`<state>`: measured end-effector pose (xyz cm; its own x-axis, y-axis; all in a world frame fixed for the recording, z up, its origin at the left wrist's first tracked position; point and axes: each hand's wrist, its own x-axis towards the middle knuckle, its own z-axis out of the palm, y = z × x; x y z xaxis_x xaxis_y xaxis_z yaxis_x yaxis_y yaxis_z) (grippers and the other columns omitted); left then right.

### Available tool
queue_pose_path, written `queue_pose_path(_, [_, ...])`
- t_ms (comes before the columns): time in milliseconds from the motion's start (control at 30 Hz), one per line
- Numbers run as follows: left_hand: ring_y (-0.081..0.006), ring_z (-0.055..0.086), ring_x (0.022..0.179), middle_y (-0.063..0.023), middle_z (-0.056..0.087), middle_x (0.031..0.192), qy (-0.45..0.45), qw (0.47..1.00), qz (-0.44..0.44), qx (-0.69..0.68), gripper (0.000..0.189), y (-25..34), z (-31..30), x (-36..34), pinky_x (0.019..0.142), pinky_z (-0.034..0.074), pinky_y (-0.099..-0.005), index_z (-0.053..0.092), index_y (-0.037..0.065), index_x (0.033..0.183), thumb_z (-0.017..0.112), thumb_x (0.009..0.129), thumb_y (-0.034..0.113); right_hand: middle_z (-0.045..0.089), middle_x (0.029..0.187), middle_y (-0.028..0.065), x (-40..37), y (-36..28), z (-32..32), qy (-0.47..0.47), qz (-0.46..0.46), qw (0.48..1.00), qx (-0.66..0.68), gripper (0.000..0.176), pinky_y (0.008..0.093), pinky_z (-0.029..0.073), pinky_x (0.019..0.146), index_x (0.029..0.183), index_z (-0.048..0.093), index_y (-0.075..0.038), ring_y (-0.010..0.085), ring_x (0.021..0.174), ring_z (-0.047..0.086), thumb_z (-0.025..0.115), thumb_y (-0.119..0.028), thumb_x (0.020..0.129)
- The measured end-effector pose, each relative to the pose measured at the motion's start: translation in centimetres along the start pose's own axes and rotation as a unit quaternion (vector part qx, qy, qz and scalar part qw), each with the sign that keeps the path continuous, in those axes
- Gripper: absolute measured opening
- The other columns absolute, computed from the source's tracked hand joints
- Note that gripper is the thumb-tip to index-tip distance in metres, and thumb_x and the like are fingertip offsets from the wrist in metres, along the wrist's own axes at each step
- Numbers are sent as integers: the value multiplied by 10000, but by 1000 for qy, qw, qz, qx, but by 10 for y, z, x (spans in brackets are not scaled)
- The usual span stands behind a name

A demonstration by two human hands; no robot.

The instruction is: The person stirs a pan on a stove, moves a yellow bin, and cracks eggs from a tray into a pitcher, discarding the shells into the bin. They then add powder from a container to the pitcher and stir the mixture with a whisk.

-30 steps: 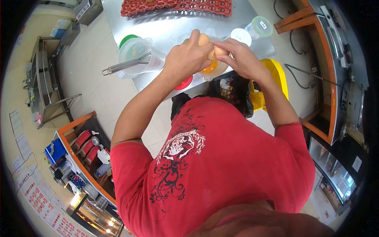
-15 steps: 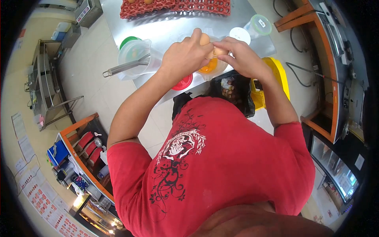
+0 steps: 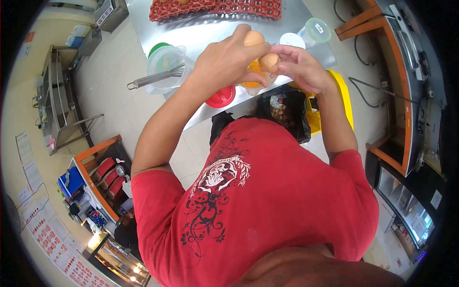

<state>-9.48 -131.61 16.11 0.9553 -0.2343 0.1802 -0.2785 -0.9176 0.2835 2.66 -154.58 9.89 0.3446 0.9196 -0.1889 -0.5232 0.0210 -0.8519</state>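
My left hand (image 3: pixel 227 57) holds a brown egg (image 3: pixel 254 38) tucked among its fingers, with the thumb stretched out below. My right hand (image 3: pixel 302 69) pinches a brown eggshell (image 3: pixel 269 61) between thumb and fingers; whether the shell is whole or in halves is hard to tell. Both hands are over a clear plastic container with orange-yellow yolks (image 3: pixel 251 79) in it, which they partly cover. A metal whisk (image 3: pixel 155 79) rests in a translucent jug (image 3: pixel 160 62) left of my left hand. Just below that hand lies a red lid (image 3: pixel 221 97).
Red egg trays (image 3: pixel 244 8) lie at the back of the steel table (image 3: pixel 201 31). A white lid (image 3: pixel 291 40) and a clear tub with a green rim (image 3: pixel 317 30) stand at the right. Below the table edge are a black bag (image 3: pixel 294 117) with shells and a yellow bin (image 3: pixel 342 98).
My hands, earlier together on one egg above the container, have drawn slightly apart. The shell is now in my right hand, and the left thumb has spread away.
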Motion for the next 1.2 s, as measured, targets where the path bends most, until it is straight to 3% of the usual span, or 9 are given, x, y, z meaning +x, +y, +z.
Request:
queue_pose_path(133, [-337,712,1021,-187,657,1154,164,980,33,-110,520,-20,6,-4,793,615,-428,670,221,1356,824,876,349,690,1262,87,-35,8,-16,-33,-35,998,30,531,329,544,1010,1441,566,22,167,1147,675,742,-108,958])
queue_pose_path(300, [-333,718,1030,-219,697,1090,190,935,-80,-290,503,-19,17,-10,833,586,-377,557,136,1479,693,995,124,683,1278,120,-85,23,-44,17,169,931,-324,483,351,530,1037,1396,626,5,216,1243,641,728,-93,934])
queue_pose_path(367, [-247,740,964,-181,726,1058,176,897,-137,-382,459,-7,24,-8,823,586,-357,548,38,1386,741,992,170,685,1274,144,-89,26,-36,139,138,758,-622,504,369,523,1051,1412,614,0,265,1251,643,719,-67,924])
queue_pose_path(500, [-167,722,920,-132,745,1028,123,846,-169,-491,409,0,66,3,801,584,-339,585,-3,1151,809,956,277,649,1355,159,-59,1,20,214,-140,853,-455,516,389,492,1062,1391,625,-55,326,1232,619,762,-53,893])
queue_pose_path(600, [-166,705,879,-136,742,977,53,832,-163,-527,426,17,75,14,782,570,-331,618,-4,1082,810,947,351,660,1299,161,-32,2,33,173,-287,797,-503,500,416,516,1032,1354,660,-86,323,1214,631,796,-80,872])
queue_pose_path(800, [-261,753,859,-184,746,910,67,867,-173,-462,470,14,75,12,776,570,-377,615,21,1256,735,996,394,663,1293,161,-26,9,14,168,-300,780,-522,518,429,516,1023,1372,644,-72,348,1221,632,803,-97,880])
queue_pose_path(900, [-298,768,867,-197,751,889,82,882,-200,-420,504,2,58,2,758,574,-391,601,44,1329,716,1005,412,668,1292,174,-21,18,-7,132,-270,692,-657,481,415,530,1005,1366,644,-61,349,1180,662,776,-88,905])
queue_pose_path(1033, [-179,724,802,-95,738,964,87,956,-135,-245,422,-3,58,-11,675,560,-322,618,85,1338,741,994,297,668,1295,176,-17,18,-5,139,-259,759,-581,460,391,544,975,1379,626,-50,327,1143,682,748,-87,937])
queue_pose_path(1200, [-261,750,851,-34,744,1066,148,988,17,-51,485,-1,69,-14,671,621,-401,641,236,1362,769,900,313,679,1240,128,-7,7,11,100,-140,917,-361,425,342,553,974,1376,581,13,203,1121,681,726,-105,995])
